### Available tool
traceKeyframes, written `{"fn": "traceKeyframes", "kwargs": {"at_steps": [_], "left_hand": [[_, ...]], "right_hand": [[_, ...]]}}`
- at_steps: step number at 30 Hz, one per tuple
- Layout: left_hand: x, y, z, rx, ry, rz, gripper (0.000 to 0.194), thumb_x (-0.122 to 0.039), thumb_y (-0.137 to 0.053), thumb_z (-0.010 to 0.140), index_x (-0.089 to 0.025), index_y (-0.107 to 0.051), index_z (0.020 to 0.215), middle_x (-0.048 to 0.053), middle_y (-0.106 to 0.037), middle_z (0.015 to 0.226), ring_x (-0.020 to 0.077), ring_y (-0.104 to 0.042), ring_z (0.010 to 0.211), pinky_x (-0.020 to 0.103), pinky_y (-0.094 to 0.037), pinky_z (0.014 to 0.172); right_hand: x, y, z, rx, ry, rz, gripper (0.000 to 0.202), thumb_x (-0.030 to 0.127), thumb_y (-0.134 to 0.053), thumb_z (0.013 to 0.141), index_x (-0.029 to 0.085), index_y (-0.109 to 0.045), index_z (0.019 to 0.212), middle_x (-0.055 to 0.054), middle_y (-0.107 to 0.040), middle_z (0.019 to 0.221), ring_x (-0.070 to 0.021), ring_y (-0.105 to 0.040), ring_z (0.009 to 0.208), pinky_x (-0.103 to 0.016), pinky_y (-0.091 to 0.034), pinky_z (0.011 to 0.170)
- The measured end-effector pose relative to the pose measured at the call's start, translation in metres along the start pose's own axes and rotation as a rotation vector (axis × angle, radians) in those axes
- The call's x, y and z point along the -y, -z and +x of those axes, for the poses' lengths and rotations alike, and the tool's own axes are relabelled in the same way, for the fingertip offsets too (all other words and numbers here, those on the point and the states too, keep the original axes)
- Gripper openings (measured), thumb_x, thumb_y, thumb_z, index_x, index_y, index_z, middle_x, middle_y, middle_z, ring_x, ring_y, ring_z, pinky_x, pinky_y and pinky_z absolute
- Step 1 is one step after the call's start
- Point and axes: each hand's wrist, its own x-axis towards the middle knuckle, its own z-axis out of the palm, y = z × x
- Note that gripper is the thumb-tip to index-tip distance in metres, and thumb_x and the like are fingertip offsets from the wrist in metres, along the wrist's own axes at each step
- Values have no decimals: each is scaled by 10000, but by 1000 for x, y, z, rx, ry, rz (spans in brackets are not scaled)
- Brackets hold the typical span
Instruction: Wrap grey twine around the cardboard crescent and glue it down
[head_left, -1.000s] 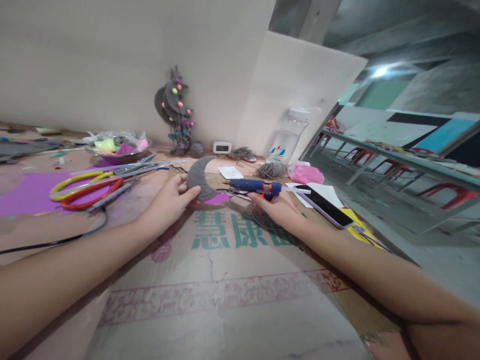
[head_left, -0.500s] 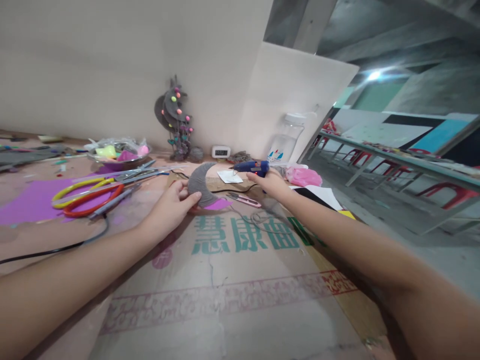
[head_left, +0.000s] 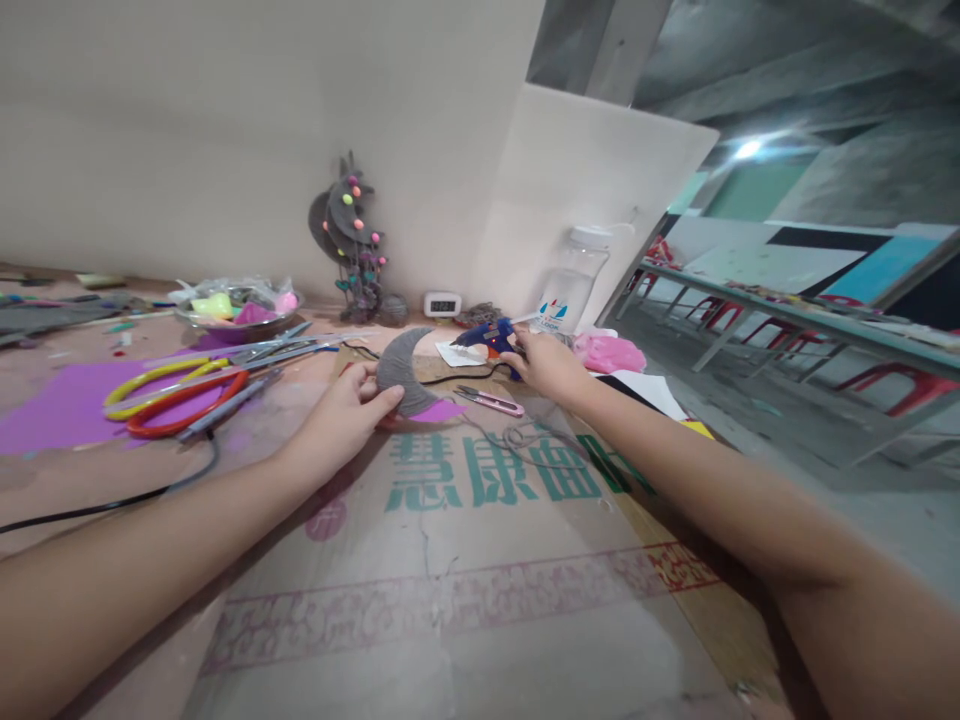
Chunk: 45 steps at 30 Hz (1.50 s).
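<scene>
My left hand point(head_left: 358, 397) pinches a crescent moon wrapped in grey yarn point(head_left: 403, 372) near its lower left edge. A purple piece point(head_left: 441, 410) sticks out under the moon's lower tip. To the right, my right hand point(head_left: 546, 360) has its fingers at the rear of a blue glue gun point(head_left: 486, 338); its grip on the handle is partly hidden. The gun's nozzle slants down over a small white paper point(head_left: 460, 354). Between the hands lie pink-handled thread snips point(head_left: 491, 401) and loose grey yarn point(head_left: 544, 443), on printed cardboard point(head_left: 480, 630).
Scissors with yellow and red handles point(head_left: 176, 390) lie on purple felt point(head_left: 56, 400). Behind stand a bowl of craft bits point(head_left: 238, 312), a moon ornament with pompoms point(head_left: 349, 235), a small digital clock point(head_left: 442, 304) and a water bottle point(head_left: 568, 285). A pink bag point(head_left: 609, 352) sits right.
The glue gun has moved slightly left and its nozzle has dipped toward the white paper. My right hand has shifted to the gun's rear. The left hand and moon have hardly moved.
</scene>
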Motion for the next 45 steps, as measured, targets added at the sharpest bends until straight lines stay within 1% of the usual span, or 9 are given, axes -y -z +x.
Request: {"fn": "traceKeyframes", "kwargs": {"at_steps": [2,6,9,12,15,18,24,32,45], "left_hand": [[1,0,0,-4,-2,-3,224,-273,-622,769,-197,-520,954,23,-706,831,161,-665,685,300,-524,680],[0,-1,-1,13,-17,17,237,-278,-620,767,-197,-523,967,27,-703,854,170,-664,716,314,-521,699],[-3,-2,-3,66,-22,-10,261,-294,-622,762,-193,-527,983,33,-703,882,178,-665,745,329,-519,722],[-7,-5,-5,80,-8,-6,273,-297,-641,743,-183,-533,966,38,-704,860,170,-662,705,307,-514,681],[-8,-6,-5,82,-11,8,262,-295,-637,742,-187,-526,953,29,-701,832,153,-645,646,283,-508,623],[-6,-5,-4,97,-27,6,264,-304,-641,735,-188,-524,942,24,-697,828,156,-640,651,286,-511,616],[-2,-4,-3,112,-25,9,263,-306,-633,741,-198,-523,954,28,-696,858,170,-648,689,294,-506,627],[0,-4,-2,121,-40,47,272,-312,-629,741,-197,-520,962,17,-689,821,169,-641,694,296,-507,628],[2,-3,-3,248,-72,56,271,-261,-595,779,-176,-504,1019,6,-678,818,123,-620,651,235,-487,602]], "right_hand": [[12,10,-21,-127,193,-132,469,381,-504,853,89,-506,1219,-197,-568,1181,-310,-491,1111,-445,-349,949],[49,22,-53,-90,308,79,498,415,-492,860,157,-461,1284,-126,-554,1228,-258,-519,1047,-421,-393,914],[72,19,-63,80,182,430,520,426,-506,845,235,-410,1319,-75,-600,1156,-132,-559,691,-302,-483,660],[82,8,-67,255,44,714,542,400,-539,818,249,-398,1319,-62,-619,1091,-55,-464,493,-217,-426,454],[80,1,-68,400,-83,903,550,420,-510,830,228,-379,1327,4,-622,763,-26,-363,357,-175,-302,327],[78,3,-69,467,-109,998,546,447,-477,848,207,-374,1327,84,-474,494,-53,-368,328,-172,-275,323],[81,5,-70,300,-80,934,377,399,-524,819,181,-534,1126,56,-484,594,-61,-434,458,-187,-353,434],[79,1,-73,95,42,610,142,292,-571,789,167,-628,823,4,-582,693,-93,-472,598,-215,-384,564],[82,0,-76,80,42,638,131,285,-571,803,158,-604,799,3,-601,651,-94,-508,565,-214,-402,539]]}}
